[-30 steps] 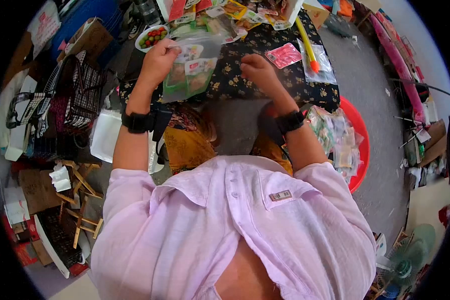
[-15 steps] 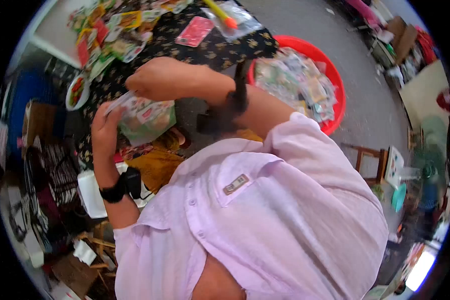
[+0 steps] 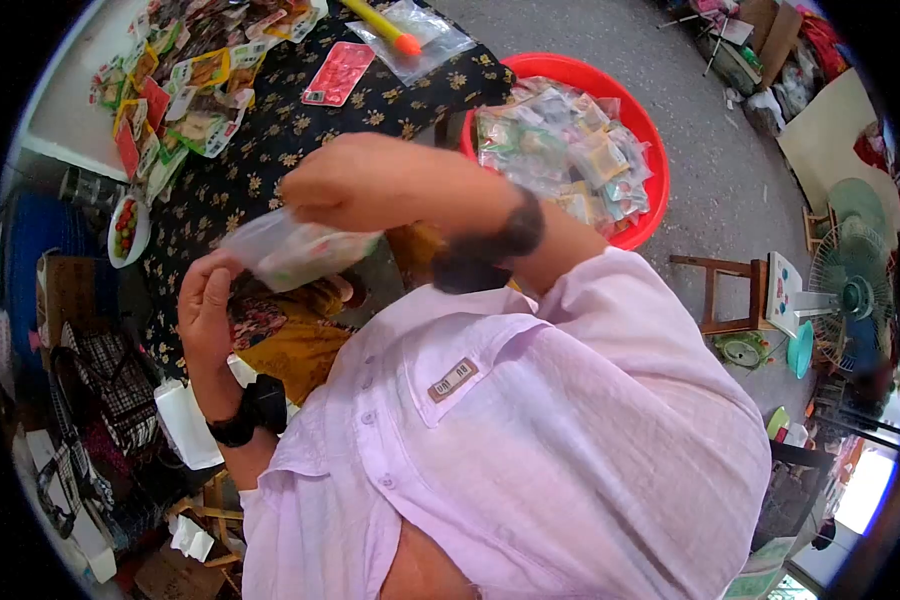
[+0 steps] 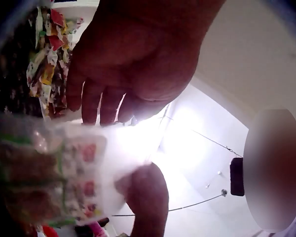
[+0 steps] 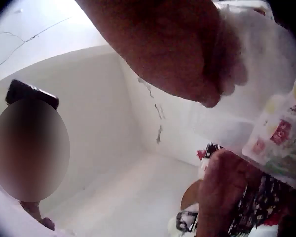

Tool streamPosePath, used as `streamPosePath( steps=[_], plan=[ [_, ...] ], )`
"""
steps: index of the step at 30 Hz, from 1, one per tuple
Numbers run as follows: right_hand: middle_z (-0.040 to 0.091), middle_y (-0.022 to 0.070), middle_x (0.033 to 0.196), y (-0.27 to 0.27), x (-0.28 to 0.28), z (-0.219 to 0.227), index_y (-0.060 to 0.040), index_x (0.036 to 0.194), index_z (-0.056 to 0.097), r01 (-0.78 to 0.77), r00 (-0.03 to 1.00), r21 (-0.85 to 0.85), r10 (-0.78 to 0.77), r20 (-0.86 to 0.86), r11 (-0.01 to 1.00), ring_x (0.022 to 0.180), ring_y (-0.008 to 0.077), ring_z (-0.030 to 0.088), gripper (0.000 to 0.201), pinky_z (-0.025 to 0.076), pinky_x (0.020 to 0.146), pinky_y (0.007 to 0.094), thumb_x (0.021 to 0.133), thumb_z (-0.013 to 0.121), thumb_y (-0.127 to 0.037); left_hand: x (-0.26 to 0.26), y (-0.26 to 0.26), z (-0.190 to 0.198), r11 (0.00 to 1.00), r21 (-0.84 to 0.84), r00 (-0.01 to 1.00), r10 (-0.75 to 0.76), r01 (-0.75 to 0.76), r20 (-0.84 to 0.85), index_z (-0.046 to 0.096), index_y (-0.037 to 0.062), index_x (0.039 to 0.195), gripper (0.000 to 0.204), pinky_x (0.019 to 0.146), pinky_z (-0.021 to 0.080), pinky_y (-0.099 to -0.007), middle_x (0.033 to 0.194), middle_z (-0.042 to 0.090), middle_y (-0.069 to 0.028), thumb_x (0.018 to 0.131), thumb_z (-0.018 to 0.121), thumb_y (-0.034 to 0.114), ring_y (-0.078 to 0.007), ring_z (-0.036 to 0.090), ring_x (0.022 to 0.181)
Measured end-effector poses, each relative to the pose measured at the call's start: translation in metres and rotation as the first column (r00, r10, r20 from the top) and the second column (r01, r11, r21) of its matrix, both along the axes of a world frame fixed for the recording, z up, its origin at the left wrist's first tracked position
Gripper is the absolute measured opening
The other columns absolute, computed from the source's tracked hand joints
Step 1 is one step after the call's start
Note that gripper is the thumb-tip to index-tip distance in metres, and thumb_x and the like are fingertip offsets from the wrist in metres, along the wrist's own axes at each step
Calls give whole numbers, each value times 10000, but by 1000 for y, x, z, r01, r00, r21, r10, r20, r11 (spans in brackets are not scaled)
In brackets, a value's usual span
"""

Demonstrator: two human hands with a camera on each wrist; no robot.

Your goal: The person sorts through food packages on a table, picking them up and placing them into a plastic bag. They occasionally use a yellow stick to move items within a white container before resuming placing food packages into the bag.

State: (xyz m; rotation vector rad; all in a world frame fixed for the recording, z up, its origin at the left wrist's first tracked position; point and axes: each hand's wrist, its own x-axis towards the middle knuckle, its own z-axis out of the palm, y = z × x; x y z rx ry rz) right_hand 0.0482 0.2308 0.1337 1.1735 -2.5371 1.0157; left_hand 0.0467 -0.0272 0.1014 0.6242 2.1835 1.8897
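Note:
Between my two hands is a clear plastic bag (image 3: 305, 250) with green-edged, printed packets inside, held over the lap beside the table edge. My right hand (image 3: 338, 182) crosses to the left and grips the bag's upper edge with curled fingers. Lower and to the left, my left hand (image 3: 206, 305) pinches near the bag's other corner, its fingertips at the edge. In the left wrist view, the packets show blurred through the bag (image 4: 84, 173). In the right wrist view, the bag (image 5: 276, 133) spans between both hands, its print facing the camera.
A dark flowered cloth (image 3: 260, 165) covers the table. On it lie a heap of snack packets (image 3: 205, 90), a pink-red packet (image 3: 339, 74) and a yellow stick (image 3: 378, 25) with an orange tip. A red tub (image 3: 653, 155) of filled bags stands right, a bowl of small fruit (image 3: 128, 230) left.
My right hand has crossed left from the table and taken hold of the bag. The bag has moved off the table toward the lap and tilted. The head view has swung rightward.

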Motion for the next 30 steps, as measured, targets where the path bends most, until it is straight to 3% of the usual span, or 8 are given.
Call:
streamPosePath(
  steps=[2,4,5,10,21,24,26,30],
  plan=[
    [529,154,688,31,3,-5,-35,775,522,74,995,-25,-71,77,997,668,329,519,154,408,569,391,731,498,-181,-4,1,-9,1000,-27,1000,5,-5,3,517,-6,956,231,790,379,-275,923,549,-87,841,442,180,-144,504,855],
    [507,151,677,69,13,-4,-20,772,501,170,985,-75,-171,-12,983,636,301,504,134,397,559,361,737,517,-149,-8,-10,-30,996,-62,994,65,-60,92,518,-4,941,214,794,386,-268,913,551,-75,839,443,169,-144,509,864],
    [493,144,660,87,22,-1,-10,773,489,208,976,-142,-196,94,968,608,266,490,127,389,549,330,746,519,-130,-12,-20,-45,993,-83,988,88,-78,124,517,-4,939,213,791,387,-263,912,550,-71,838,445,169,-140,508,864],
    [504,139,642,157,55,-20,2,736,498,553,803,64,-552,226,831,592,231,498,125,392,554,313,741,519,-120,-14,-55,-97,930,-313,944,263,-193,199,503,-11,936,208,753,387,-231,884,540,-54,822,473,161,-111,497,828],
    [549,197,741,275,58,-206,3,752,530,753,393,449,-876,279,481,693,314,536,192,411,620,371,714,486,-180,2,-86,-148,883,-327,844,437,-337,312,491,7,946,211,708,400,-229,867,535,-42,815,485,172,-109,495,801],
    [551,205,747,333,56,-256,-5,753,532,815,410,326,-875,259,479,703,323,537,193,409,627,384,711,488,-188,3,-98,-162,883,-260,818,462,-390,342,485,16,958,219,712,398,-232,878,533,-39,817,486,183,-109,496,811],
    [550,217,761,349,51,-242,-11,768,536,859,236,417,-952,196,299,731,341,540,187,415,630,401,724,458,-176,6,-96,-157,868,-260,794,493,-423,354,483,20,963,225,713,397,-231,884,532,-40,818,487,192,-108,498,814],
    [550,215,757,387,32,-234,-26,786,535,919,206,362,-973,-108,155,729,360,536,197,415,623,409,766,429,-191,7,-94,-157,849,-259,776,526,-460,349,479,22,968,234,711,400,-234,891,531,-41,818,490,200,-111,500,816]
  ],
)
